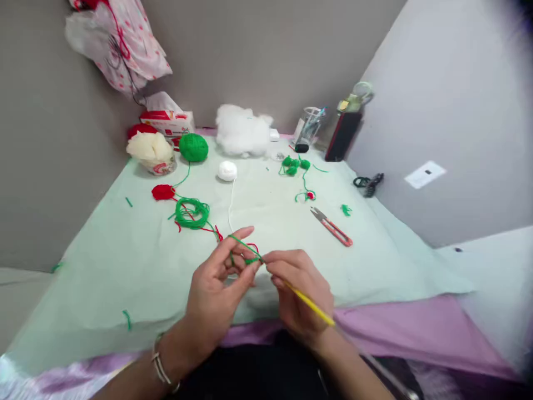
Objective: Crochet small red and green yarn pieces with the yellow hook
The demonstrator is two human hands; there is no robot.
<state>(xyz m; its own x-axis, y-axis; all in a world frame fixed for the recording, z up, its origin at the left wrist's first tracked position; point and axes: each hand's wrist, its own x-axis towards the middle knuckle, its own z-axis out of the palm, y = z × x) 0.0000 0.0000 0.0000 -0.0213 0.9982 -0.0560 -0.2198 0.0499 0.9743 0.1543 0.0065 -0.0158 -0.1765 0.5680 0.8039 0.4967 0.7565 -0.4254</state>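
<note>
The left hand (216, 294) has its fingers (239, 233) bent close, pinching a loop of green yarn (245, 250) that runs over the first finger. The yarn looks soft, thin and very light, so it would bend and slip easily; a small pinch right by the fingertips seems the best place to hold it. Just beside it, the right hand (297, 289) has its fingers closed around a yellow hook (310, 304), with the tip touching the yarn between both hands above the counter (125, 266).
</note>
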